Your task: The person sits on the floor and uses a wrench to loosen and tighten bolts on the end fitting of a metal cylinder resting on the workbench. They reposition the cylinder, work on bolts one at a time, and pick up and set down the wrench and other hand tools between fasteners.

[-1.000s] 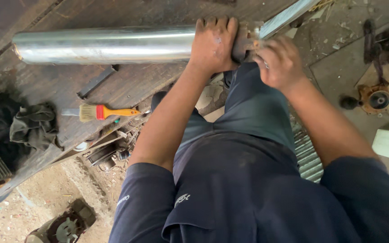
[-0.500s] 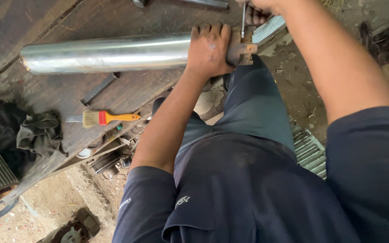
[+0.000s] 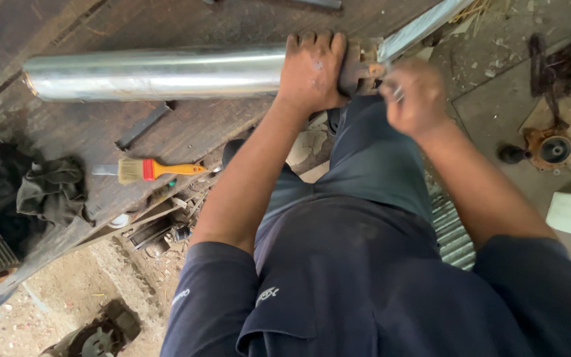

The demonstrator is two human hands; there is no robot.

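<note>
Fingers of left hand wrap over steel tube, gripping its right end, tube lying across wooden desk. Right hand blurred, closed round small metal bit at rusty end fitting. Paintbrush w/ orange handle and dark rag lie nearer on desk.
</note>
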